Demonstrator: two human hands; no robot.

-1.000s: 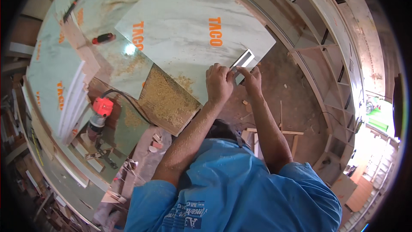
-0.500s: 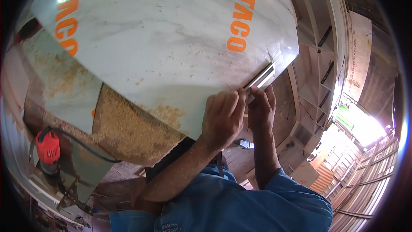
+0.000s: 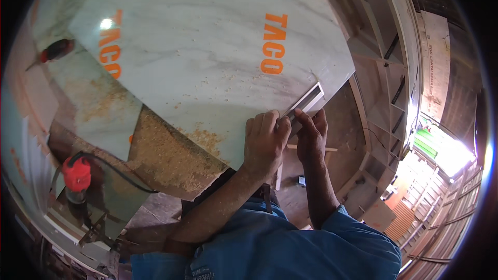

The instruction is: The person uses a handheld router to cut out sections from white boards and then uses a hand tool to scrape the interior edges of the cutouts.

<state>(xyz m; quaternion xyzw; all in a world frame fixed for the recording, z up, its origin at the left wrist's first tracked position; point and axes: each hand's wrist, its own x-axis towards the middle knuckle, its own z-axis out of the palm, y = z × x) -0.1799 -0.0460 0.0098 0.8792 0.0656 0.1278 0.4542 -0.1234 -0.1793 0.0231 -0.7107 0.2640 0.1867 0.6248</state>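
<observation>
In the head view, the person in the blue shirt (image 3: 290, 254) stood over a big pale marbled panel (image 3: 218, 46) with orange lettering on it, both hands gathered at its near right edge. The narrow pale-edged piece (image 3: 310, 96) sat slantwise there, just short of the panel's right corner. The right hand (image 3: 312, 137) had it pinched, thumb over the top, the other fingers bent in close. The left hand (image 3: 265, 142) was right beside it at the near end, knuckles up and fingers drawn together; whether that one gripped the piece or only bore on the panel's edge, I couldn't tell. As for how far things had got, I'd say some cutting or trimming was done, judging by the sawdust (image 3: 203, 137) on the panel and thick over the brown board (image 3: 168, 163) poking out beneath. The red power tool (image 3: 77, 173) stood unused off to the left, its cord trailing, and a red-and-black handled tool (image 3: 58, 50) lay farther up. The work at the edge looked unfinished, since neither hand was clear of it; how much was left, I couldn't judge.
</observation>
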